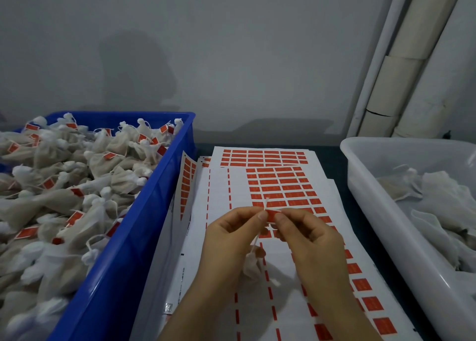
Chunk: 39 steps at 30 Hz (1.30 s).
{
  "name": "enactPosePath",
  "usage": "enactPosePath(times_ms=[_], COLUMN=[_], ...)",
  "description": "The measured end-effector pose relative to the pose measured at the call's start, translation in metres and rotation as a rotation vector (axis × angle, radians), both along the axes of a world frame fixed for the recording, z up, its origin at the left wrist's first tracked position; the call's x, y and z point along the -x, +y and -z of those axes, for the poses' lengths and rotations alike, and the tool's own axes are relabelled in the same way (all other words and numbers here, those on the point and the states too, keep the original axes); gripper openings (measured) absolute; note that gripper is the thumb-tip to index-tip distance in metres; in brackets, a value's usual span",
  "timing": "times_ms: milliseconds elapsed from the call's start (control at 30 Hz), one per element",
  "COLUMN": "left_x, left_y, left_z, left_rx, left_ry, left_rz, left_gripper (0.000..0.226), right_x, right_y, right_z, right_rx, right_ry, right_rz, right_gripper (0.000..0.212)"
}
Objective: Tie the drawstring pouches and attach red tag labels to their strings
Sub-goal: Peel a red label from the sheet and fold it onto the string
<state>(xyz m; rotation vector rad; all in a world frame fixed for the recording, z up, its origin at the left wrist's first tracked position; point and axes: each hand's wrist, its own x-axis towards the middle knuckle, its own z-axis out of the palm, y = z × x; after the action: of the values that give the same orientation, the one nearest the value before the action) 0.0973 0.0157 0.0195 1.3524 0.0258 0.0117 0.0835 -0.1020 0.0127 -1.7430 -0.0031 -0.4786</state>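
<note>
blue crate (144,212), red tag (272,215), white tub (373,186)

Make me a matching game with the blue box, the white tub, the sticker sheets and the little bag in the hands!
Things:
1. blue crate
2. white tub
3. label sheets
4. pouch

Places or states:
A. lying flat in the middle, between the two bins
B. hanging by its string below the two hands
C. on the left, heaped with tagged pouches
D. on the right, holding pouches with no red tags showing

Pairs: 1-C, 2-D, 3-A, 4-B
</note>
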Motion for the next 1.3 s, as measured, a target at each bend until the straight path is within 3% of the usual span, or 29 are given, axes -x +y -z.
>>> enactPosePath(times_ms=[200, 567, 733, 800, 933, 1067, 1167, 1300], left_x=[0.001, 0.002, -0.001, -0.003, -0.005, -0.005, -0.006, -0.006], left_y=[-0.001, -0.001, 0.002, 0.004, 0.011, 0.015, 0.012, 0.009], left_z=[-0.001, 0.005, 0.003, 0.003, 0.003, 0.002, 0.008, 0.014], left_rx=[0.021, -0.250, -0.161, -0.157, -0.259, -0.466, -0.687, -0.726], left_ry=[-0.027, -0.185, -0.144, -0.125, -0.094, -0.044, -0.044, -0.059], left_rz=[0.001, -0.075, -0.013, 0.022, 0.188, 0.349, 0.383, 0.370], left_gripper=[0.011, 0.016, 0.009, 0.018, 0.042, 0.023, 0.026, 0.013], right_x=[0.001, 0.004, 0.001, -0.001, -0.006, -0.010, -0.017, -0.021], right_y=[0.003, 0.004, 0.003, 0.002, -0.002, -0.009, -0.014, -0.016], right_z=[0.000, 0.001, 0.001, 0.003, 0.004, 0.005, 0.009, 0.012], right_rx=[0.003, 0.024, -0.077, -0.143, -0.309, -0.460, -0.523, -0.528], right_ry=[-0.012, 0.005, 0.031, 0.057, 0.111, 0.173, 0.295, 0.348], right_rz=[-0.005, -0.004, -0.015, -0.013, 0.021, 0.009, 0.068, 0.106], right_gripper=[0.006, 0.010, 0.011, 0.006, 0.011, 0.016, 0.022, 0.023])
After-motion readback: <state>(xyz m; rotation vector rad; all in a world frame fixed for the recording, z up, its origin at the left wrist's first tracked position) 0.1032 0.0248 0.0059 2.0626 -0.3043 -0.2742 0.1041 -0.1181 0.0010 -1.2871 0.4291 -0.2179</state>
